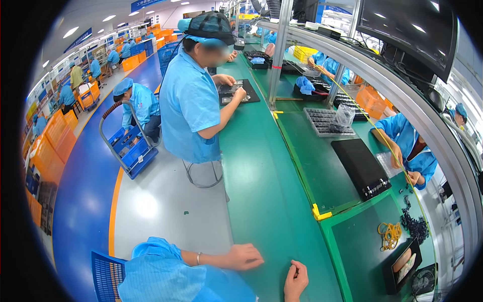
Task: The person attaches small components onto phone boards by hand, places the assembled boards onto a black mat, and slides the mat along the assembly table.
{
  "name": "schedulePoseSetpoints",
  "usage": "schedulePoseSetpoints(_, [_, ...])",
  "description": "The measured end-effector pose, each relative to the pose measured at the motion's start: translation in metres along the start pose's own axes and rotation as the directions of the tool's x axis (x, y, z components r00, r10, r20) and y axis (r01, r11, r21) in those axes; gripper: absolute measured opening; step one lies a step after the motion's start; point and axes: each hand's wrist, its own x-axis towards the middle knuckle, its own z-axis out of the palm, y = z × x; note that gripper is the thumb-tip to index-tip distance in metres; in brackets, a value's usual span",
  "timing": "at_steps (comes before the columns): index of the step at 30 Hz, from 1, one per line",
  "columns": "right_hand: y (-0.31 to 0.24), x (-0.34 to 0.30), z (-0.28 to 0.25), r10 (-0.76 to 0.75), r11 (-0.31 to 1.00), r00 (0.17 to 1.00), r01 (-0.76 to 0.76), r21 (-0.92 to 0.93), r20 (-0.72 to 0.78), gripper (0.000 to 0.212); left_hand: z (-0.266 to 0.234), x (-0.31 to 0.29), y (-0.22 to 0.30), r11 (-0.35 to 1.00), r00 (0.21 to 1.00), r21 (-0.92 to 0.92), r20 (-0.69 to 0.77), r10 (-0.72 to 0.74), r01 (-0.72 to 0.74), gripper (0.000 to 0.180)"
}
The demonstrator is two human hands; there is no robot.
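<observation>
Hands idle at the bench edge

Left hand lies flat and empty on the green bench. Right hand is curled; whether it grips anything is unclear. A careless sweep could scatter the yellow rubber bands nearby.

A black tray, yellow rubber bands and a blue crate sit around.

a factory assembly hall: long green workbench, workers in blue smocks, stacked orange crates, black parts trays.
</observation>
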Motion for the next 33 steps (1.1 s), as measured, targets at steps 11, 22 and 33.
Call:
schedulePoseSetpoints(11, [0.0000,-0.0007,-0.0005,-0.025,0.999,1.000,0.025,-0.034,0.001,0.015,-0.0007,0.0002,-0.0001,1.000,1.000,-0.007,-0.006,0.003,-0.003,0.004])
schedulePoseSetpoints(22, [-0.0026,0.0004,-0.0009,-0.024,0.999,1.000,0.024,-0.036,0.000,0.016,-0.0018,0.0026,0.0007,1.000,1.000,0.004,-0.009,0.017,-0.017,0.004])
schedulePoseSetpoints(33, [-0.0014,-0.0028,-0.0012,-0.035,0.999,0.999,0.034,-0.022,-0.004,0.016,-0.0015,0.0002,0.0026,1.000,1.000,0.011,0.006,0.013,-0.013,0.003])
